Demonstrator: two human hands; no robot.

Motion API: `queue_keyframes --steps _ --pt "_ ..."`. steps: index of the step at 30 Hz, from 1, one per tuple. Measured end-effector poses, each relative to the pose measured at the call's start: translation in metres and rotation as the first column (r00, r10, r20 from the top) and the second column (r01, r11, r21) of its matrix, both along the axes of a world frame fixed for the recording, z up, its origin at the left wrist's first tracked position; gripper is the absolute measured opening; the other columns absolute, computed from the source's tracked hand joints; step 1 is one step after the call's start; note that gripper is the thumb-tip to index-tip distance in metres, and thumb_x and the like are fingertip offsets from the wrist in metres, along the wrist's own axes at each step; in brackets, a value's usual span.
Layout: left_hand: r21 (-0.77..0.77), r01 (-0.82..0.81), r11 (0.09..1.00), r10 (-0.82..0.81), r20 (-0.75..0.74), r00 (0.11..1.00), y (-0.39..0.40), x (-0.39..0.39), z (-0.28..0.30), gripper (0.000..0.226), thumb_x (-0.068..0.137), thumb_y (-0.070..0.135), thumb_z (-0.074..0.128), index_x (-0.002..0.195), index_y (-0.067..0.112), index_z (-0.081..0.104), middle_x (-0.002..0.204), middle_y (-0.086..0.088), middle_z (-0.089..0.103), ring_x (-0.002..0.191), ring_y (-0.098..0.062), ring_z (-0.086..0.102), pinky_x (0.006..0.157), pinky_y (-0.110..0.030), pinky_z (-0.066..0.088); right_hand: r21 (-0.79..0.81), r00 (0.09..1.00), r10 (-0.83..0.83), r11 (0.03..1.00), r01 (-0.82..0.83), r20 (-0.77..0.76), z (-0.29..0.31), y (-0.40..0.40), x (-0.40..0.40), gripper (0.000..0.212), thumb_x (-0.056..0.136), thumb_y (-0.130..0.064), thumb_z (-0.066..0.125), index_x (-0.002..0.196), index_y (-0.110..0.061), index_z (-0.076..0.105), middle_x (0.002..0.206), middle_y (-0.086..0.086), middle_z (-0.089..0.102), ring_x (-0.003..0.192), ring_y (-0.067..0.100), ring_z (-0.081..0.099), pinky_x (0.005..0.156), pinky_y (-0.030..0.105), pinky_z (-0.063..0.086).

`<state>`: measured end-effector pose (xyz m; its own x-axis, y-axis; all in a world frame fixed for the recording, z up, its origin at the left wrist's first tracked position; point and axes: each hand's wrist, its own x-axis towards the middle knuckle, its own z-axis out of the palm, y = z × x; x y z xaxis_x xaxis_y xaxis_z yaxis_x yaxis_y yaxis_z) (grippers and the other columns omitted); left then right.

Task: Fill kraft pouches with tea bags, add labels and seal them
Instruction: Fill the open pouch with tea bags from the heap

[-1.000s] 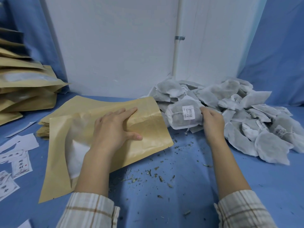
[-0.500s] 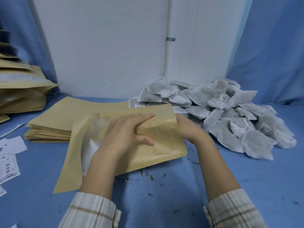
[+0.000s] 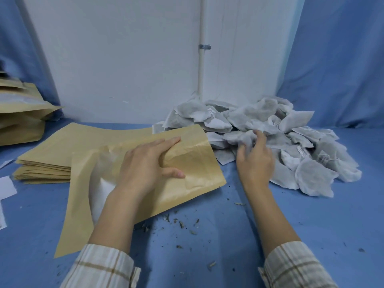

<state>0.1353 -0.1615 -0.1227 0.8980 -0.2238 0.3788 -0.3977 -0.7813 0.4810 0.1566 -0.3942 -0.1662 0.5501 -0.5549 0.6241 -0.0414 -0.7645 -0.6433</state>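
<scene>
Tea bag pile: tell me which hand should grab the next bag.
Right. The right hand is already at the tea bag pile, fingers on a bag, while the left hand grips the kraft pouch near its mouth.

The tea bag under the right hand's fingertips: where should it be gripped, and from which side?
Probably pinch the near edge of that tea bag, coming from the front. It lies flat and limp at the pile's near-left edge, and the right hand reaches it there.
</scene>
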Motion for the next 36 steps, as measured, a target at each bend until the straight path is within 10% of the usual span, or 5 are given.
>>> queue_keyframes --steps 7,15,27,33,36 --pt "-0.1 -0.014 0.995 0.016 0.021 1.0 0.012 -0.002 0.004 0.078 0.053 0.052 0.079 0.125 0.051 0.049 0.113 0.033 0.054 0.111 0.002 0.042 0.085 -0.022 0.03 0.616 0.939 0.038 0.746 -0.254 0.342 0.029 -0.01 -0.002 0.029 0.089 -0.021 0.042 0.117 -0.017 0.048 0.064 -0.015 0.046 0.055 -0.016 0.047 0.052 0.0 0.035" --pt "-0.095 -0.008 0.995 0.01 0.031 0.999 0.016 -0.003 0.006 0.082 0.048 0.053 0.079 0.125 0.047 0.051 0.118 0.031 0.056 0.112 0.002 0.045 0.091 -0.021 0.031 0.595 0.831 0.359 0.58 -0.556 0.426 0.039 -0.031 -0.01 0.02 0.086 -0.013 0.054 0.072 -0.027 0.057 0.076 -0.01 0.054 0.072 0.005 0.051 0.067 0.018 0.041" --pt "0.044 0.045 0.998 -0.046 0.021 0.999 0.01 -0.001 0.001 0.077 0.055 0.045 0.081 0.125 0.047 0.051 0.116 0.016 0.061 0.108 -0.006 0.049 0.074 -0.015 0.028 0.553 0.385 0.863 0.504 -0.663 -0.326 0.025 0.04 -0.007 0.015 0.082 -0.009 0.06 0.083 0.001 0.07 0.059 -0.007 0.06 0.048 -0.003 0.048 0.047 0.012 0.039" --pt "0.004 -0.037 0.999 0.037 -0.008 0.999 0.018 -0.002 0.004 0.082 0.052 0.048 0.082 0.126 0.05 0.048 0.126 0.026 0.054 0.118 -0.006 0.045 0.082 -0.021 0.03 0.077 0.936 0.324 0.946 -0.316 -0.138 0.002 0.029 0.015 0.017 0.081 -0.027 0.065 0.097 -0.027 0.07 0.122 0.0 0.056 0.11 0.012 0.047 0.089 0.029 0.042" --pt "-0.017 -0.044 0.999 0.043 -0.021 0.999 0.017 -0.002 0.003 0.083 0.051 0.047 0.083 0.126 0.05 0.048 0.125 0.026 0.054 0.117 -0.005 0.045 0.081 -0.022 0.03 -0.202 0.881 0.193 0.931 -0.303 -0.431 -0.015 0.013 0.022 0.029 0.086 -0.03 0.058 0.112 -0.042 0.062 0.153 0.001 0.021 0.139 0.021 0.016 0.111 0.033 0.012"
